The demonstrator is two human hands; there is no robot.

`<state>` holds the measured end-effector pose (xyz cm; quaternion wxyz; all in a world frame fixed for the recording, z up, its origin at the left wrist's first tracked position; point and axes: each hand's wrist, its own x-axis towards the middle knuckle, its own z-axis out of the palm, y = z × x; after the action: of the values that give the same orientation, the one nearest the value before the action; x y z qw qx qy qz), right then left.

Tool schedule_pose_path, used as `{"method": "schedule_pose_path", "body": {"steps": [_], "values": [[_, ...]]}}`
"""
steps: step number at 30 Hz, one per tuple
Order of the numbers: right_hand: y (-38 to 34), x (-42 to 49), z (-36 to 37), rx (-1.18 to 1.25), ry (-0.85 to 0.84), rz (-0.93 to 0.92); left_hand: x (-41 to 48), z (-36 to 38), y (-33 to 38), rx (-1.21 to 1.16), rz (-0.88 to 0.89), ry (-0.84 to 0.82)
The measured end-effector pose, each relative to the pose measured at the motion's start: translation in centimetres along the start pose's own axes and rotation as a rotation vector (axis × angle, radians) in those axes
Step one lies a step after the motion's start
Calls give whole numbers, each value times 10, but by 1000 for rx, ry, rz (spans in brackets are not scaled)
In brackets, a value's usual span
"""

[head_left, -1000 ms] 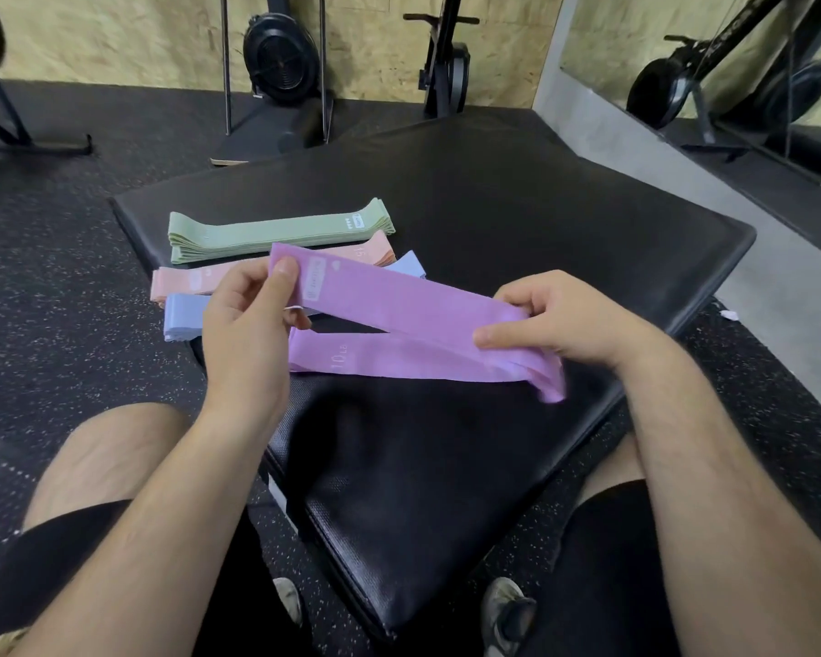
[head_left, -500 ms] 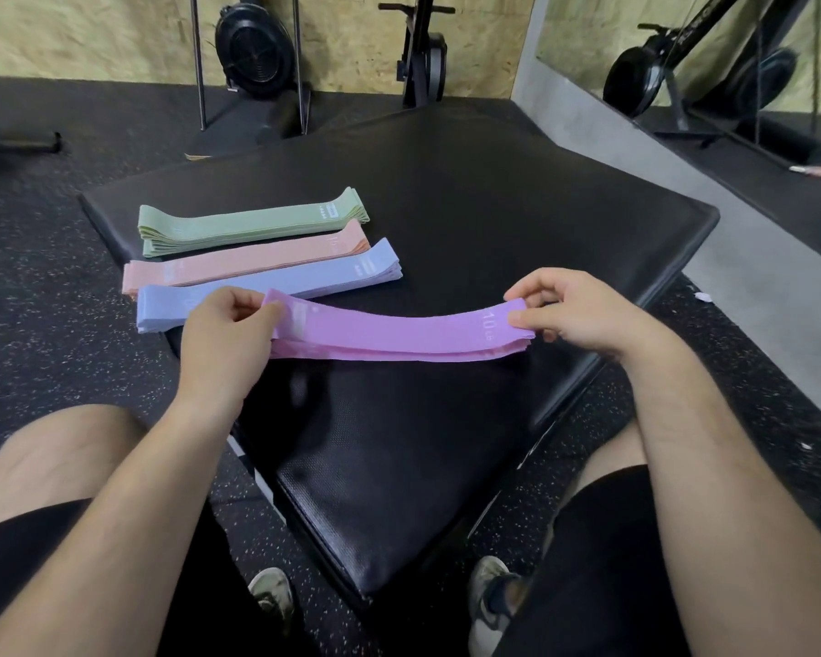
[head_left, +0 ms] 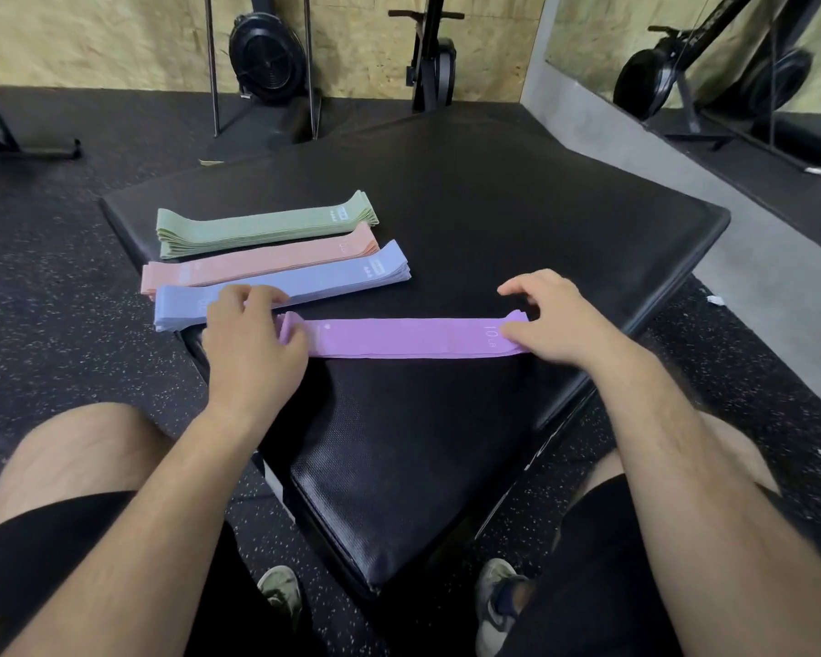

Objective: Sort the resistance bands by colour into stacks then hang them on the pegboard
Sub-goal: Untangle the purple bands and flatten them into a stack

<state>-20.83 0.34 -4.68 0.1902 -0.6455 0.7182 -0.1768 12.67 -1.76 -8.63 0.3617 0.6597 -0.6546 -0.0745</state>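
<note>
The purple bands [head_left: 408, 339] lie as one flat stack across the black pad [head_left: 517, 206], nearest the person, long side running left to right. "10 LB" is printed near the stack's right end.

The left grip [head_left: 252, 343] holds the stack's left end: the thumb lies on top of the bunched end and the fingers [head_left: 257, 294] curl over its far side, above the near edge of the blue bands [head_left: 333, 277]. The right grip [head_left: 560, 324] holds the right end, thumb laid flat on top by the print, the other fingers arched over the far edge with the forefinger raised a little. Whether those fingers touch the bands on the far side cannot be told.

Beyond the purple stack, three more stacks lie side by side on the pad, roughly parallel to it: blue closest, then the pink bands [head_left: 257, 265], then the green bands [head_left: 261, 225] farthest away. Pink touches blue along its length, and green sits just beside pink.

The person sits with bare knees either side of the pad's near corner, in black shorts, on a speckled floor [head_left: 67, 286]. A mirror [head_left: 712, 64] stands to the right.
</note>
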Motion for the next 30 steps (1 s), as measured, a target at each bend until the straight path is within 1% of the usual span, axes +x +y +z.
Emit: {"method": "schedule_pose_path", "body": {"steps": [2, 5, 8, 11, 15, 20, 23, 26, 30], "values": [[-14, -2, 5, -96, -15, -114, -1, 3, 9, 27, 169, -29], [-36, -3, 20, -166, -98, -227, -5, 16, 30, -22, 334, -204], [-46, 2, 32, -254, -137, -232, -8, 33, 46, 23, 371, -387], [-51, 8, 32, -293, -170, -194, -2, 41, 52, 104, 396, -454], [-56, 11, 31, -336, -186, -199, 9, 42, 58, 83, 431, -537], [-55, 9, 29, -307, -172, -224, 13, 43, 55, 100, 472, -516], [-57, 4, 27, -281, -143, -242, 13, 42, 52, 116, 510, -470], [-55, -2, 26, -190, -130, -217, 11, 40, 49, 82, 584, -423], [-52, -11, 23, -149, -113, -251, 7, 31, 47, 95, 717, -366]]}}
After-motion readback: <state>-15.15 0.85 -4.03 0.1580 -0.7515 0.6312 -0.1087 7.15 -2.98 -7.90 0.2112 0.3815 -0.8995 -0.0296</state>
